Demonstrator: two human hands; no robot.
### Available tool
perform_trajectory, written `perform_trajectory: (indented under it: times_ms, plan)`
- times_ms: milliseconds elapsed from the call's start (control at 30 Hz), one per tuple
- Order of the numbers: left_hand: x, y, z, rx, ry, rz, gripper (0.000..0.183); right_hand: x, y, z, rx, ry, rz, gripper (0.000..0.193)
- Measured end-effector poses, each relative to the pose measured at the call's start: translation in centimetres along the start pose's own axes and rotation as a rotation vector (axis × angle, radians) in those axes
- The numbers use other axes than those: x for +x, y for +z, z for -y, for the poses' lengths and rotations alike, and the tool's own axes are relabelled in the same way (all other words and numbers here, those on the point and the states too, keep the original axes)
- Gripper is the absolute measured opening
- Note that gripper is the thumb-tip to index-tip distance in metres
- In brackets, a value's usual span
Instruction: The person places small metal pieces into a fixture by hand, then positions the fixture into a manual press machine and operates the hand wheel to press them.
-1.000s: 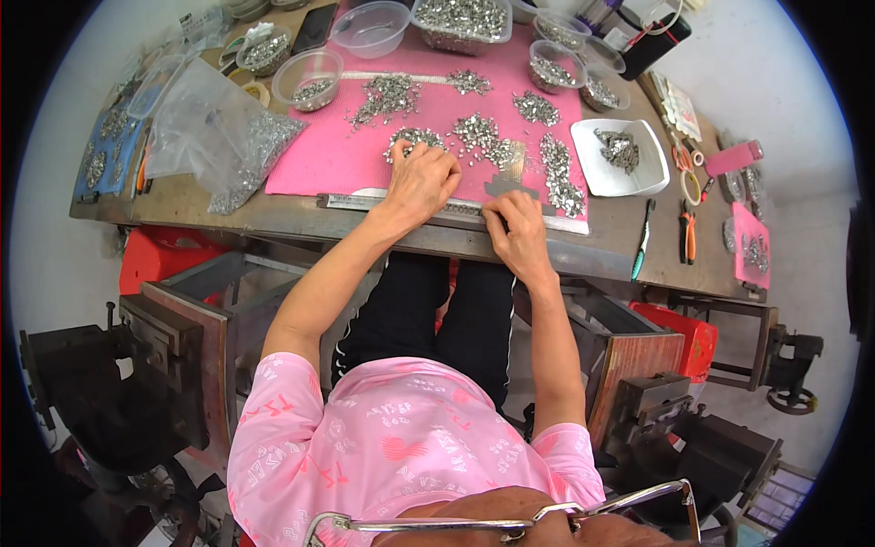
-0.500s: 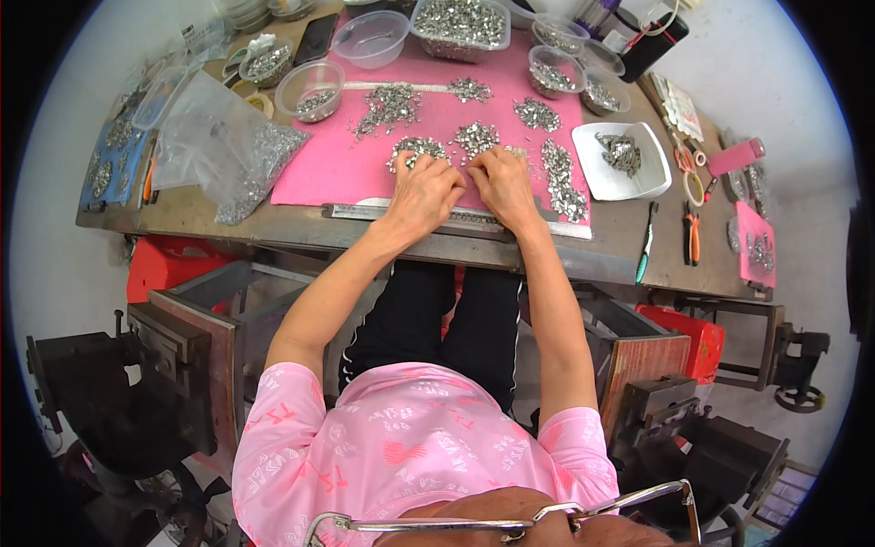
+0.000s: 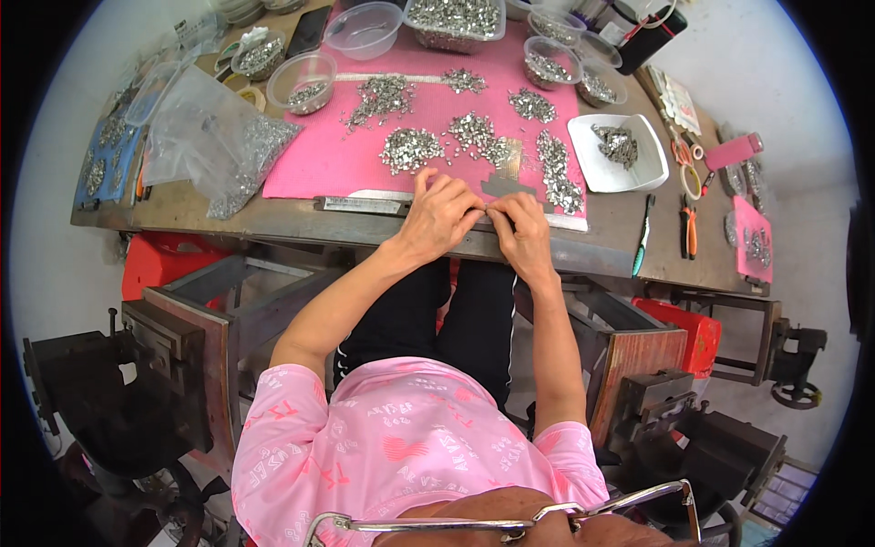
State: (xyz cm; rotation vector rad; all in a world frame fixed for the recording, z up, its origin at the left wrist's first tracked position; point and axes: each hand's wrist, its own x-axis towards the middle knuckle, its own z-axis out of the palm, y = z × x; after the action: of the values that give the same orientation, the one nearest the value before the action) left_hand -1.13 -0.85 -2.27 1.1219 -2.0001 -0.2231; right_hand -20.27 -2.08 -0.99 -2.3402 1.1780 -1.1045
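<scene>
My left hand (image 3: 440, 217) and my right hand (image 3: 522, 230) meet at the near edge of a pink mat (image 3: 314, 164), thumbs and fingertips pinched close together. Whatever lies between the fingertips is too small to make out. Beneath them runs a narrow metal strip (image 3: 362, 206), partly covered by the left hand. A flat grey piece (image 3: 507, 188) rests just beyond my right fingers. Beyond the hands, small silvery metal pieces lie in a round pile (image 3: 410, 149), a looser pile (image 3: 474, 133) and, to the right, a long pile (image 3: 558, 173).
A white square dish (image 3: 649, 157) holds more pieces at right, near a toothbrush (image 3: 644, 237) and orange-handled pliers (image 3: 688, 228). A clear plastic bag (image 3: 205, 137) lies at left. Round plastic tubs (image 3: 304, 84) and a full rectangular tub (image 3: 453, 41) stand along the back.
Both hands have drawn back from the metal piles toward the mat's near edge. Their fingertips have come together over the strip, and the grey piece is now uncovered.
</scene>
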Motion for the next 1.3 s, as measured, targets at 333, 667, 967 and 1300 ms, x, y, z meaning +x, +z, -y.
perform_trajectory:
  times_ms: [333,667,967,1300]
  plan:
    - [-0.3,0.9,-0.2,-0.041,-0.043,-0.059,0.013,5.4,1.6,-2.1,-0.059,0.043,0.024,0.009]
    - [0.1,1.4,0.2,-0.040,-0.069,-0.106,0.018,7.3,2.7,-3.9,-0.122,-0.070,0.049,0.007]
    - [0.1,1.5,-0.7,0.089,-0.053,-0.124,0.028,6.2,1.7,-4.0,0.011,0.006,-0.002,0.007]
    - [0.2,1.1,-0.4,-0.132,-0.055,-0.261,0.013,6.6,2.6,-3.7,-0.171,-0.066,0.056,0.006]
